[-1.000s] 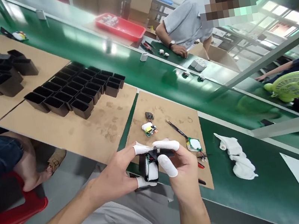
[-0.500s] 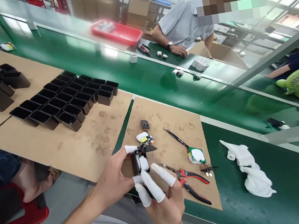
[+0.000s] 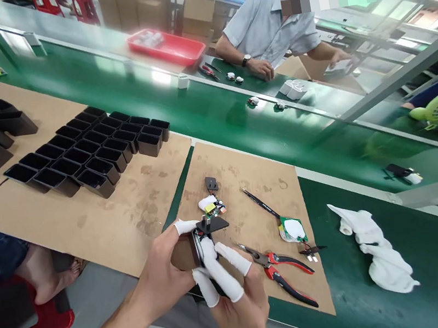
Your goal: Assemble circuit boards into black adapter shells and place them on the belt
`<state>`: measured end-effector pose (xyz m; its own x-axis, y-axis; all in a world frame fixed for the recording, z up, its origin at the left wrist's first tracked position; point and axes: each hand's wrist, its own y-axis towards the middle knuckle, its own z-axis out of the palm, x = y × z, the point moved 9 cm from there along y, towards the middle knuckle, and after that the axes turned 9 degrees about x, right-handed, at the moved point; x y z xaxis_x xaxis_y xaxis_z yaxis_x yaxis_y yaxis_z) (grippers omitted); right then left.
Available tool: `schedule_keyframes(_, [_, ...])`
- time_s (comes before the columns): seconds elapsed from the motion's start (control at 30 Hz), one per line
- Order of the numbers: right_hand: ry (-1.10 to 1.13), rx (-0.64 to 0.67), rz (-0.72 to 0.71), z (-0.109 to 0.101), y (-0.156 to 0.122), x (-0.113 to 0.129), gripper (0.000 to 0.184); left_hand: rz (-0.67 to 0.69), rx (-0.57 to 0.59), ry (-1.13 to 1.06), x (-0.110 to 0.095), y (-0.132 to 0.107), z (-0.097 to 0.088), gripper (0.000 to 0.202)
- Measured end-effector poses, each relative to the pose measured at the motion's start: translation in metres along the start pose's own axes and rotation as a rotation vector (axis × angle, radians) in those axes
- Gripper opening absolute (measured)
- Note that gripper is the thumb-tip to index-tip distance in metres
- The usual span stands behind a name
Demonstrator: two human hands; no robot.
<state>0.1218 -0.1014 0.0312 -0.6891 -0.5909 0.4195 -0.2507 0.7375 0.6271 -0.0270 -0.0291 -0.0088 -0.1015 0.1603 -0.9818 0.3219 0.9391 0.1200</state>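
Observation:
My left hand (image 3: 164,275), with white finger cots, grips a black plastic adapter housing (image 3: 196,248) by its sides, the opening facing up. Inside the opening sits a white-wrapped circuit board (image 3: 206,248). A black plug plate (image 3: 214,224) with metal prongs lies tilted at the opening's far edge. My right hand (image 3: 241,304), also in white finger cots, holds the near side of the housing, and one finger presses on the white wrap. Beyond them lies another circuit board (image 3: 211,207) with its plug plate (image 3: 211,183).
Red-handled pliers (image 3: 279,268), tweezers (image 3: 260,202) and a green-edged board (image 3: 293,228) lie on the cardboard (image 3: 237,172). Rows of black housings (image 3: 97,183) stand left. White cloth (image 3: 383,254) lies right. Across the bench sits a co-worker (image 3: 264,29) near a red tray (image 3: 168,50).
One right finger has moved onto the white wrap inside the housing. The plug plate has shifted slightly left. Across the bench, the co-worker's other hand now shows, holding something pale.

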Motion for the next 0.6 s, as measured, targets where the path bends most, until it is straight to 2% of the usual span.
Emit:
schedule_keyframes(0.07, [-0.003, -0.011, 0.043, -0.002, 0.004, -0.003, 0.076, 0.005, -0.017, 0.016, -0.002, -0.001, -0.001, 0.040])
schedule_keyframes(0.23, [0.005, 0.074, 0.088, 0.002, 0.013, -0.006, 0.061, 0.021, -0.084, 0.037, -0.006, -0.004, -0.005, 0.036])
schedule_keyframes(0.47, [0.018, 0.099, 0.125, 0.006, 0.016, -0.011, 0.055, 0.048, -0.091, 0.105, -0.012, -0.003, -0.003, 0.052])
schedule_keyframes(0.6, [0.032, 0.096, 0.152, 0.007, 0.015, -0.014, 0.052, 0.050, -0.072, 0.114, -0.014, -0.001, 0.000, 0.043])
